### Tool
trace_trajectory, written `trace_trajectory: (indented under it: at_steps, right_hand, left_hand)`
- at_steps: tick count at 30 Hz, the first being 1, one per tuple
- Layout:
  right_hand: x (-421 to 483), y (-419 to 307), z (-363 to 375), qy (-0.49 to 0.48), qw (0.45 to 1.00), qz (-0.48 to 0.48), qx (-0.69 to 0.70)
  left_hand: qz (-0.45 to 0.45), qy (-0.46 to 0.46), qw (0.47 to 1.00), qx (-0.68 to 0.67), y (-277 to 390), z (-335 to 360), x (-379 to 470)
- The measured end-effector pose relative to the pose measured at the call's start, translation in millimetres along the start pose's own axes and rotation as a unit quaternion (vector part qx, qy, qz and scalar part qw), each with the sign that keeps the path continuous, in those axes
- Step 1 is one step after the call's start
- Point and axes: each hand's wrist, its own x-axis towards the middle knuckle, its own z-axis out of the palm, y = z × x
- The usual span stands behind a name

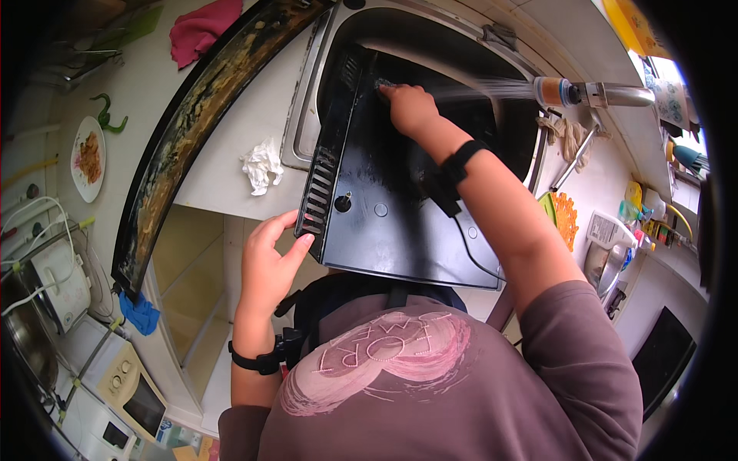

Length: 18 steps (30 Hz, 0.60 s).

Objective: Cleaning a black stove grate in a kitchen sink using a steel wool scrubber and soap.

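Observation:
A black metal panel (369,248), probably a housing part, rests tilted across the sink (297,141) and juts over the front edge towards my body. My left hand (274,259) grips the near end of its slotted side flange, thumb on one face and fingers on the other. At the far end of the panel my right hand (412,109) presses a small grey scouring pad (383,85) against the surface. The pad is mostly hidden under my fingers. Water sprays from the faucet head (552,92) towards my right hand.
A long, curved, grease-stained black piece (213,109) lies across the counter at the left. Nearby are crumpled white tissue (262,165), a pink cloth (202,31), a plate of food (88,158) and a green pepper (106,114). Bottles (611,230) stand at the right.

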Motion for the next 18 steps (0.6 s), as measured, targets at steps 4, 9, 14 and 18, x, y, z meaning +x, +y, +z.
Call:
trace_trajectory:
  at_steps: [4, 9, 14, 18]
  right_hand:
    - [-46, -48, -16, -0.074, 0.993, -0.027, -0.091]
    - [-103, -73, -17, 0.034, 0.964, -0.264, 0.014]
    - [24, -15, -4, -0.004, 0.999, -0.024, -0.048]
    - [-21, -43, -3, 0.052, 0.977, -0.189, -0.081]
  left_hand:
    - [0.0, 0.014, 1.0, -0.004, -15, -4, -5]
    - [-0.005, 0.016, 1.0, -0.004, -12, -4, -5]
    - [0.042, 0.003, 0.998, 0.056, -16, 2, 2]
    - [0.003, 0.013, 0.999, 0.031, -17, -3, -6]
